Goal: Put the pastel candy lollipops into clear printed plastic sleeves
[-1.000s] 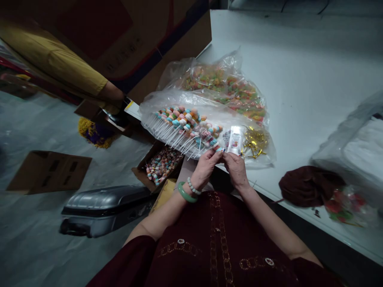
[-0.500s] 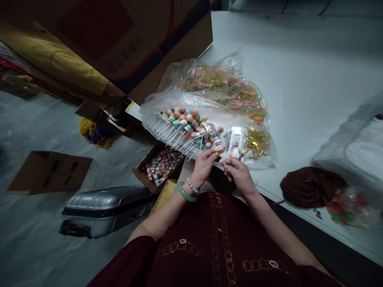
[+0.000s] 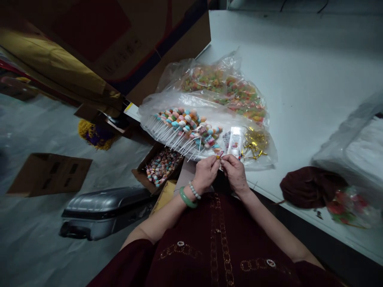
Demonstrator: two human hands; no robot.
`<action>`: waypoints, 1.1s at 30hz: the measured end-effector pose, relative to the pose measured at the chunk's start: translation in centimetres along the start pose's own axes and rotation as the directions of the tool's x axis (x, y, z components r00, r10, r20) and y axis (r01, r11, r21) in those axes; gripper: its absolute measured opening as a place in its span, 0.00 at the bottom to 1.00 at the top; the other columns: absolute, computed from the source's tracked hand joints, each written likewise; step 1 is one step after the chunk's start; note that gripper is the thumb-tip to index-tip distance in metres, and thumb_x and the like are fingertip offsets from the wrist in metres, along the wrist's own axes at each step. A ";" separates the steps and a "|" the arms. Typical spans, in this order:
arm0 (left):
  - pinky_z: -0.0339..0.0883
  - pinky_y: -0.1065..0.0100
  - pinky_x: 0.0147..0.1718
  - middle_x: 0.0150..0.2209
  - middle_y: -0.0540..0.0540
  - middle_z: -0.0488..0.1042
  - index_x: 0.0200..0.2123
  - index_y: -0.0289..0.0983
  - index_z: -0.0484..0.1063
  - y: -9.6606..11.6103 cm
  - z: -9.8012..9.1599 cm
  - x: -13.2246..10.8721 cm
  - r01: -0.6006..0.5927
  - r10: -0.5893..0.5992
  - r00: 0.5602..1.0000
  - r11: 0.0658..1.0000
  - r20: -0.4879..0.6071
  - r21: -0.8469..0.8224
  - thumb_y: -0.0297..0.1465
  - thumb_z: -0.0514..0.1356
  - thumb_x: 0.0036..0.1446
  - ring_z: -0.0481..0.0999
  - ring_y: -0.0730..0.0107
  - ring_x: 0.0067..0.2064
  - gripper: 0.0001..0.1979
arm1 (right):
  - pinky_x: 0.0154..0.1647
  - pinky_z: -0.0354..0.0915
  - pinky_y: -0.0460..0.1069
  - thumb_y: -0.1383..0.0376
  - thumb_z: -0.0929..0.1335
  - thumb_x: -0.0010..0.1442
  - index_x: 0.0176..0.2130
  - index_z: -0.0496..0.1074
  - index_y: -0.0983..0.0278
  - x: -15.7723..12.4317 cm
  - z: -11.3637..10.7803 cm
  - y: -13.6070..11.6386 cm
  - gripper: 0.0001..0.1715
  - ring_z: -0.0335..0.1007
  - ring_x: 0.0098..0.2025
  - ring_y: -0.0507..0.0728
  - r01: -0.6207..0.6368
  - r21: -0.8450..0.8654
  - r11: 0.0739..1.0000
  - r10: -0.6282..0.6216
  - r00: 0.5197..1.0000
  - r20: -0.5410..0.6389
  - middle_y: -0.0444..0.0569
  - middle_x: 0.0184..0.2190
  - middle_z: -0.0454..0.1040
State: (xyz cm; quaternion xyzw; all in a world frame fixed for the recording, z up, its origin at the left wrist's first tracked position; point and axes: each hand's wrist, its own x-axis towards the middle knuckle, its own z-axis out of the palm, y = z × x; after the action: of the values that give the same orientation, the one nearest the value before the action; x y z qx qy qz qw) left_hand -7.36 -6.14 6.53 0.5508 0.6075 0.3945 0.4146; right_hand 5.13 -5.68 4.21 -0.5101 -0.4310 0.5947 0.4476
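My left hand [image 3: 206,173], with a bead bracelet and a green bangle, is closed, pinching the gathered lower end of a wrapped candy skewer [image 3: 209,139]. Its printed clear wrapper points up and away from me. My right hand [image 3: 235,174] is closed too, its fingertips meeting the left ones at the wrapper's neck; what they pinch is too small to make out. Just beyond lie several unwrapped candy skewers [image 3: 179,121] on white sticks. Right of them are a stack of printed wrappers [image 3: 236,139] and a pile of gold twist ties [image 3: 256,139], all on clear plastic.
A bag of colourful gummy candy [image 3: 221,83] lies behind on the white table [image 3: 299,71]. A large carton [image 3: 143,48] stands at the left. Below it, an open box [image 3: 163,167] holds wrapped candy. A grey suitcase [image 3: 104,207] is on the floor; dark cloth [image 3: 311,187] lies right.
My right hand has moved up and left, its fingertips now against the left hand's. The wrapped skewer has tilted further left, over the unwrapped ones.
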 end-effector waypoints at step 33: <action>0.62 0.72 0.36 0.27 0.50 0.75 0.28 0.33 0.76 0.8 0.3 1.7 0.396 -0.336 0.909 0.508 0.247 -0.765 0.29 0.73 0.34 0.70 0.76 0.30 0.14 | 0.33 0.65 0.48 0.66 0.61 0.66 0.40 0.71 0.61 -1.3 0.7 1.9 0.09 0.71 0.30 0.54 0.539 -0.606 0.585 -0.610 0.785 0.110 0.47 0.31 0.75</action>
State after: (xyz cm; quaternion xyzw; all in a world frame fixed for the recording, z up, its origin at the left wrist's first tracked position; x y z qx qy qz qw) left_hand -6.89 -4.40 7.00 0.1766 0.4523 0.5095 0.7104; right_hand 4.39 -7.37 2.70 -0.4904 -0.7142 0.2172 0.4497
